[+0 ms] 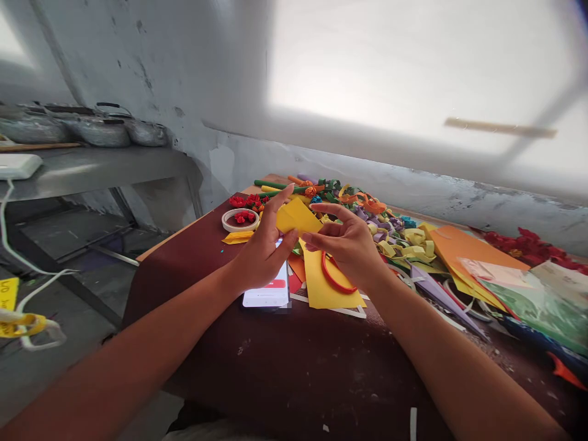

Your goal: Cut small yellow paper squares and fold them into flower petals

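Holding a small folded piece of yellow paper up over the bench, we've got both hands on it: the left hand pinches its left edge between thumb and fingers, and the right hand grips the right side, fingers curled in around the lower corner. So neither hand is loose, both are clamped on that same paper, which sits in the air just above the middle of the dark maroon bench.

Right under the hands lies a flat yellow paper sheet with a red ring-shaped bangle resting on it, partly tucked behind the right hand. Beside that sheet, below the left hand, is a smartphone with its screen lit; there's a red bar on it but we can't read any writing there.

Further back on the left, a roll of white tape has little red paper flowers sitting inside it, with more red ones just behind. Across the far edge runs a heap of coloured paper curls and rolled sticks, green, orange, purple, yellow. To the right, orange paper sheets lie next to clear plastic packets.

Off the bench on the left, a metal shelf carries foil-wrapped pots. A yellow tag at the frame edge has lettering, too cut off to read.
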Demonstrator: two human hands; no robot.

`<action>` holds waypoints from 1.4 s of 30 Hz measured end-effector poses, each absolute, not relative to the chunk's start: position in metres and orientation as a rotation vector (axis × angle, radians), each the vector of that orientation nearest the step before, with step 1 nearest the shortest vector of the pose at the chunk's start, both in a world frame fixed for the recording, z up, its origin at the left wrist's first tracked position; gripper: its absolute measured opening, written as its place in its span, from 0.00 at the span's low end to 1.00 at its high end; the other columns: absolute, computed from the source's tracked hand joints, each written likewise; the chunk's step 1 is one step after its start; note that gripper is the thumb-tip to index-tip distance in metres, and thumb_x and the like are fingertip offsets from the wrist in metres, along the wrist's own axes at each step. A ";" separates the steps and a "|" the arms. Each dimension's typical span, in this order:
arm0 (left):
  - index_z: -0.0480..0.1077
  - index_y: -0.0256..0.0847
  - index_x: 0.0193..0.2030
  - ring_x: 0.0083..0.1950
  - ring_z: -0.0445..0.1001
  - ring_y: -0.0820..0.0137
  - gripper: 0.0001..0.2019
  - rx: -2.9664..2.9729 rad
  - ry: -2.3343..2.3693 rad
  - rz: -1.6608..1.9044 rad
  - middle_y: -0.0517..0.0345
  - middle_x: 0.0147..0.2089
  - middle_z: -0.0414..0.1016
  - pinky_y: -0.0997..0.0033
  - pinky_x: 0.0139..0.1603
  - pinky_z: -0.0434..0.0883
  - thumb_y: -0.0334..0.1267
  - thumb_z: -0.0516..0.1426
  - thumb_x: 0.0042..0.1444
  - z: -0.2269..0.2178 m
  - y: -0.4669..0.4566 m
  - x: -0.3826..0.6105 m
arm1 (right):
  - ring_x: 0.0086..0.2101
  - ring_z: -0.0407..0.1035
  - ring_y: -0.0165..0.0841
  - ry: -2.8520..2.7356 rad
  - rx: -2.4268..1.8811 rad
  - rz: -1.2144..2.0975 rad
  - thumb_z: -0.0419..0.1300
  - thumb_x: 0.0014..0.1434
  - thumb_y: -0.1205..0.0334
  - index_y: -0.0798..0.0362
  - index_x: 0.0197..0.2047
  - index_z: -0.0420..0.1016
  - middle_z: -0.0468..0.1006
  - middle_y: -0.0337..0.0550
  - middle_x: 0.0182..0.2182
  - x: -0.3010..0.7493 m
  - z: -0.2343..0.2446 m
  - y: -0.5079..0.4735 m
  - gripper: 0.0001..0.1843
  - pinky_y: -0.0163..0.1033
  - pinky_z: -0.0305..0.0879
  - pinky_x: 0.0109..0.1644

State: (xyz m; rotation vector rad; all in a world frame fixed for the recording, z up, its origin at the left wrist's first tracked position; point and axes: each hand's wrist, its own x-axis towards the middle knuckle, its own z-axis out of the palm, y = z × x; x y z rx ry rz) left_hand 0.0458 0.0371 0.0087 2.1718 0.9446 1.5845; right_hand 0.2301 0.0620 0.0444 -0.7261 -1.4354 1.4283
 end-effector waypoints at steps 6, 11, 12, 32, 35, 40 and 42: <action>0.40 0.52 0.78 0.76 0.56 0.50 0.35 2.251 0.922 1.568 0.45 0.80 0.44 0.44 0.72 0.63 0.46 0.52 0.71 0.010 0.036 0.045 | 0.22 0.72 0.28 -1.416 -0.749 1.435 0.83 0.33 0.60 0.53 0.50 0.75 0.74 0.27 0.20 0.228 0.045 0.060 0.40 0.37 0.72 0.34; 0.36 0.55 0.78 0.68 0.70 0.54 0.37 2.100 0.779 1.534 0.44 0.76 0.57 0.49 0.63 0.73 0.45 0.54 0.70 0.009 0.037 0.044 | 0.24 0.74 0.28 -1.461 -0.708 1.417 0.82 0.37 0.57 0.52 0.51 0.74 0.76 0.29 0.22 0.231 0.046 0.058 0.39 0.38 0.74 0.37; 0.36 0.56 0.78 0.66 0.72 0.54 0.38 2.069 0.754 1.527 0.44 0.75 0.59 0.50 0.61 0.74 0.45 0.54 0.70 0.009 0.036 0.044 | 0.25 0.75 0.29 -1.471 -0.689 1.413 0.81 0.38 0.57 0.51 0.52 0.74 0.76 0.29 0.22 0.231 0.045 0.058 0.38 0.38 0.74 0.38; 0.71 0.39 0.36 0.30 0.64 0.72 0.17 2.130 0.939 1.265 0.60 0.30 0.69 0.73 0.30 0.62 0.51 0.54 0.67 0.074 0.031 0.059 | 0.30 0.81 0.39 -1.435 -0.531 0.835 0.73 0.56 0.54 0.43 0.52 0.66 0.79 0.34 0.26 0.238 0.050 0.049 0.25 0.46 0.78 0.38; 0.68 0.39 0.29 0.27 0.61 0.74 0.18 2.055 0.813 1.273 0.63 0.26 0.64 0.74 0.28 0.60 0.50 0.55 0.66 0.082 0.052 0.066 | 0.32 0.81 0.37 -1.567 -0.512 0.624 0.70 0.59 0.58 0.43 0.52 0.66 0.80 0.35 0.29 0.251 0.046 0.060 0.21 0.43 0.77 0.39; 0.67 0.38 0.24 0.23 0.60 0.76 0.21 1.914 0.509 0.930 0.62 0.21 0.65 0.73 0.26 0.59 0.53 0.62 0.55 0.097 0.084 0.065 | 0.44 0.80 0.38 -1.938 -0.387 0.004 0.68 0.62 0.63 0.44 0.58 0.73 0.83 0.47 0.47 0.278 0.054 0.079 0.22 0.46 0.75 0.51; 0.68 0.38 0.24 0.23 0.59 0.75 0.21 1.863 0.451 0.852 0.62 0.20 0.63 0.72 0.25 0.58 0.55 0.64 0.52 0.100 0.089 0.063 | 0.44 0.79 0.38 -2.043 -0.294 -0.109 0.64 0.65 0.65 0.43 0.56 0.76 0.84 0.47 0.45 0.282 0.059 0.081 0.17 0.45 0.75 0.50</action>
